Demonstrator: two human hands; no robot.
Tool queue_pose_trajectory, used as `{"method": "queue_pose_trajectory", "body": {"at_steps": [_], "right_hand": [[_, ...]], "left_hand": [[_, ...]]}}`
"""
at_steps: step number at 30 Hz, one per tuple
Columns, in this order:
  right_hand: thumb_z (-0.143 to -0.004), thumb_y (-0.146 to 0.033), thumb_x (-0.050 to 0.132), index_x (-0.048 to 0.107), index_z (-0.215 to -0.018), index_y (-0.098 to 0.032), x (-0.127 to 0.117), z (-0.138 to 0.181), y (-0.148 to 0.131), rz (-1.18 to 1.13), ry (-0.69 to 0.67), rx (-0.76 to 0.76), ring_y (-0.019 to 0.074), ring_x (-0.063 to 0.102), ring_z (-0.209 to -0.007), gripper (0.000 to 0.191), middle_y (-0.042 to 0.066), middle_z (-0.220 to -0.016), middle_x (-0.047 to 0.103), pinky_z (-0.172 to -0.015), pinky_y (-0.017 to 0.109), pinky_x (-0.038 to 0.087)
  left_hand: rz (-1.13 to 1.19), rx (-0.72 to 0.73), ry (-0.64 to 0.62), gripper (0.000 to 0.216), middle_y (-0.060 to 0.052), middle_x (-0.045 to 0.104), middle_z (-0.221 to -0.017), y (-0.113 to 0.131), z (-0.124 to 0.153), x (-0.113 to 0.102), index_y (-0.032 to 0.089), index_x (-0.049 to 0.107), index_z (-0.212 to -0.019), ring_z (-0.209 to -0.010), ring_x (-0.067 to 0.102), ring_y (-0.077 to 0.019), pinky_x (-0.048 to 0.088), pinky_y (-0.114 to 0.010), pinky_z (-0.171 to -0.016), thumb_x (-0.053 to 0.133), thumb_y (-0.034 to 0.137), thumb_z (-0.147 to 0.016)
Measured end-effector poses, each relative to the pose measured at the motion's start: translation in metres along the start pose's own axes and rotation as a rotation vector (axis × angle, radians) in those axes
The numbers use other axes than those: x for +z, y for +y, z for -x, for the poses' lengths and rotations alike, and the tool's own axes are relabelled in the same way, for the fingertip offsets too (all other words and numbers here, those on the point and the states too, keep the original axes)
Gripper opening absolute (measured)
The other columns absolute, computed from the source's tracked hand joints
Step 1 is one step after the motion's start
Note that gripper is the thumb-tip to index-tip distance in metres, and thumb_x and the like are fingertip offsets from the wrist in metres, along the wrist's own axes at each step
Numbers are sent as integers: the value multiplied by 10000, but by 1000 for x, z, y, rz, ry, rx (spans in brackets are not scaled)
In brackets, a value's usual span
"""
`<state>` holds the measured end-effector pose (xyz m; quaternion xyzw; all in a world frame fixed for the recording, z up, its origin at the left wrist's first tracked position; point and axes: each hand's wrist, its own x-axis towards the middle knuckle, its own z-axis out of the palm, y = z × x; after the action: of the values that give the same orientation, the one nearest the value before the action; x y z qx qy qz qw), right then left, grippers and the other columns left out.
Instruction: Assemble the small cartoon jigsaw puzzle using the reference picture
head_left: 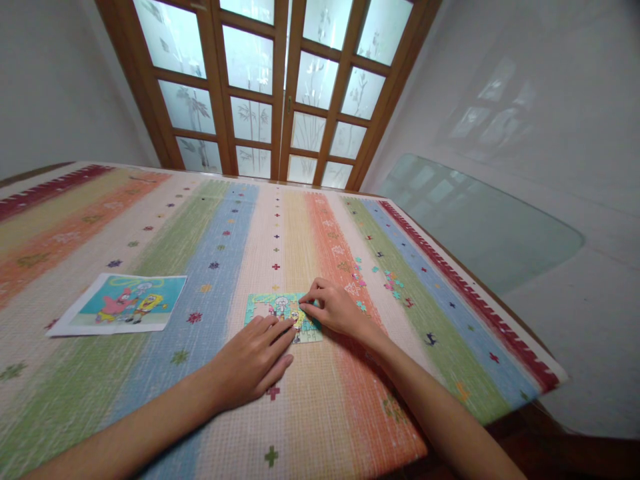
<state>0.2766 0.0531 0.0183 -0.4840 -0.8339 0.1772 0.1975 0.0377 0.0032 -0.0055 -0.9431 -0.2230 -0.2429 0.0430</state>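
Across the table (310,413), draped in multicoloured striped cloth, I see a partly assembled rectangular cartoon jigsaw puzzle (283,305) lying between my 2 hands. My left hand (260,357) lies palm down, fingers extended over the puzzle's lower-left part. My right hand (333,307) is at its right side, thumb and fingertips narrowed; I cannot tell whether they hold a piece. Small loose pink and turquoise pieces (389,285) lie farther right; a white-bordered paper cartoon print (135,303) lies well left.

No legible text, label, brand, number or sign on puzzle (283,305), printed sheet (133,304) or tablecloth (313,400).
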Motion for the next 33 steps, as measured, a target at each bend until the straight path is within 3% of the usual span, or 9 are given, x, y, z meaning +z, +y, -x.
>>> {"method": "queue_pose_trajectory", "body": {"at_steps": [16, 25, 33], "right_hand": [[-961, -316, 692, 806, -1035, -218, 0, 7, -2, 71, -13, 35, 145, 577, -769, 167, 30, -897, 612, -726, 271, 403], [-953, -258, 676, 775, -1028, -185, -1, 6, -15, 69, -10, 105, 157, 585, -783, 144, 42, -894, 627, -747, 285, 411], [-924, -214, 659, 729, -1146, -193, 0, 6, -12, 84, 47, 84, 175, 594, -824, 234, 51, -932, 647, -761, 291, 425]], "left_hand": [[-15, 8, -16, 361, -174, 651, -1308, -1, 1, 1, 79, 604, -1309, -1080, 608, -302, 502, -479, -938, 396, 259, -1075], [-25, 9, -7, 368, -170, 659, -1296, 0, -1, 0, 83, 597, -1316, -1085, 610, -299, 510, -483, -941, 373, 253, -1079], [-19, 11, -5, 361, -172, 660, -1284, -1, 1, 2, 76, 600, -1309, -1072, 608, -302, 502, -489, -946, 388, 249, -1074]]}}
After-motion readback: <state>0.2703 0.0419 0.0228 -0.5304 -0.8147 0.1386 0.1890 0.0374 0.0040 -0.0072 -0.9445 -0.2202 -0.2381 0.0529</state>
